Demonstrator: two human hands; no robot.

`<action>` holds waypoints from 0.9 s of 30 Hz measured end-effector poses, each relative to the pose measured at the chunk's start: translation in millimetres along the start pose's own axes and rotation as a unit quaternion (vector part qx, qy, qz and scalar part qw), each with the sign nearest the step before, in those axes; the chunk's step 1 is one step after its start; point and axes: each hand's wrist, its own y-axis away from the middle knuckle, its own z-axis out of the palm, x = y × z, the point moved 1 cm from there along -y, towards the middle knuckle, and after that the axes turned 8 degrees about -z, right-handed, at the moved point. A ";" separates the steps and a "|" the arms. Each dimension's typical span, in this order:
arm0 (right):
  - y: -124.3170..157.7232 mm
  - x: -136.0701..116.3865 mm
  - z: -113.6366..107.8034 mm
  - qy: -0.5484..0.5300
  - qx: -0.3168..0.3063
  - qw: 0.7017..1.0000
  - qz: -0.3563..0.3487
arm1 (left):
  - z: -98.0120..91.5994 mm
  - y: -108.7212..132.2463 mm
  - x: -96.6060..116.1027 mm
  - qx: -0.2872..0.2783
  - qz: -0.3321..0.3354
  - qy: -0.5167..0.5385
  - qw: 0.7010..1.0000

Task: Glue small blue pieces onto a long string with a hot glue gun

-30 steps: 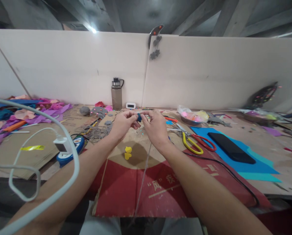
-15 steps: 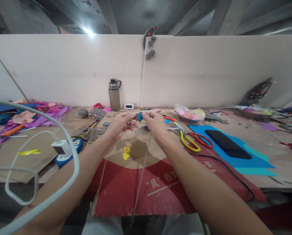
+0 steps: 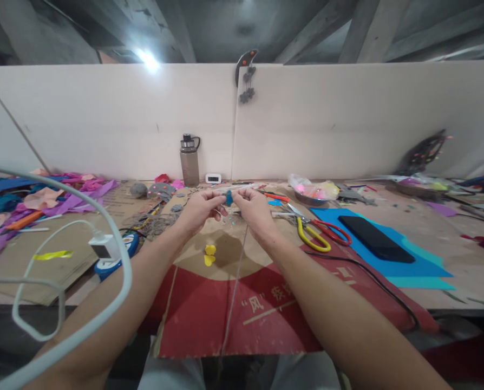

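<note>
Between the fingertips of both hands is a small blue piece, perhaps felt or cloth; its full outline is partly covered by the fingers. My left hand pinches its left side, the other fingers curled below. On its right side, the thumb and fingers of my right hand are closed on it. Under the hands lies a cardboard sheet, red in front and brown behind. Two small yellow cut-out shapes rest on it, nearer to me than the hands.
Yellow-and-red-handled scissors lie right of my hands, beside blue sheets bearing a black phone. A bottle stands at the back. A white cable loops across the left foreground. Colourful scraps cover the far left.
My left hand has closed its thumb and fingers more tightly on the blue piece. The piece looks narrower and turned between the fingertips. The view has tilted slightly.
</note>
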 end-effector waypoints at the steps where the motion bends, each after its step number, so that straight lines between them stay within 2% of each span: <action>1: 0.4 0.1 0.7 0.002 -0.002 1.000 -0.003 | -0.7 -0.5 -0.8 0.005 0.004 -0.013 1.000; 5: 0.3 0.9 1.2 0.002 -0.003 1.000 -0.009 | -3.0 -1.6 -3.0 0.000 -0.002 -0.023 1.000; 8: -1.5 1.6 -1.0 0.002 -0.001 1.000 0.000 | -5.3 -3.3 -5.6 -0.034 -0.004 0.018 0.999; 10: -2.8 2.0 -2.7 0.005 0.000 1.000 0.007 | -8.1 -5.5 -8.8 -0.034 -0.008 0.049 0.998; 12: -3.8 2.6 -3.8 0.014 0.005 1.000 0.009 | -11.9 -8.3 -12.7 -0.001 -0.007 0.057 0.998; 16: -5.4 5.7 -2.8 0.014 0.014 1.000 0.006 | -20.5 -12.1 -19.4 0.121 0.014 0.072 0.990; 18: -5.9 8.0 -1.5 0.007 0.017 1.000 0.007 | -23.2 -12.7 -21.3 0.151 0.016 0.066 0.986; 21: -6.0 11.3 0.4 -0.019 0.021 0.999 0.026 | -24.2 -13.1 -22.9 0.137 0.020 0.068 0.988; 24: -4.8 14.9 1.9 -0.108 0.024 0.989 0.096 | -24.3 -14.0 -24.9 0.099 0.016 0.070 0.993; 27: -4.6 17.5 2.4 -0.179 0.017 0.972 0.154 | -26.5 -15.6 -28.0 0.093 0.007 0.074 0.993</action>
